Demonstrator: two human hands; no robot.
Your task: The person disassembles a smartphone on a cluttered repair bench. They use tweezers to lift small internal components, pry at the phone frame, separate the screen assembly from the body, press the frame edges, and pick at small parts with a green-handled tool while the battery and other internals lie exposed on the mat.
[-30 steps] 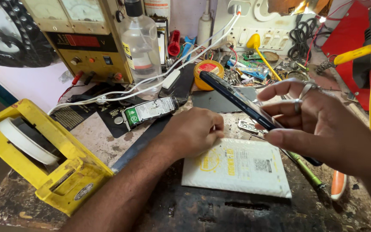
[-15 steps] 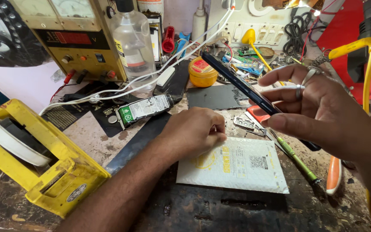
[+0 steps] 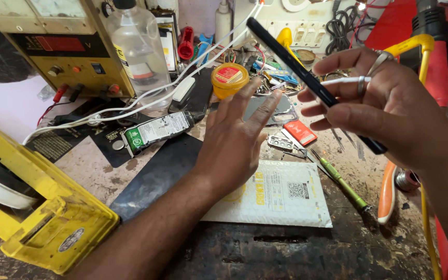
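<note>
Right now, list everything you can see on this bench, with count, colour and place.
Phone: one, black, raised in the right hand.
Padded envelope: one, white, bench centre.
Round tin: one, yellow with red lid, behind the left hand.
Clear bottle: one, back left.
Power supply: one, yellow, back left.
Tape dispenser: one, yellow, front left.
Screwdriver: one, green, right of the envelope.
Battery: one, black, left of centre.
Left hand: open, above the envelope.
Right hand: holds the phone.
</note>
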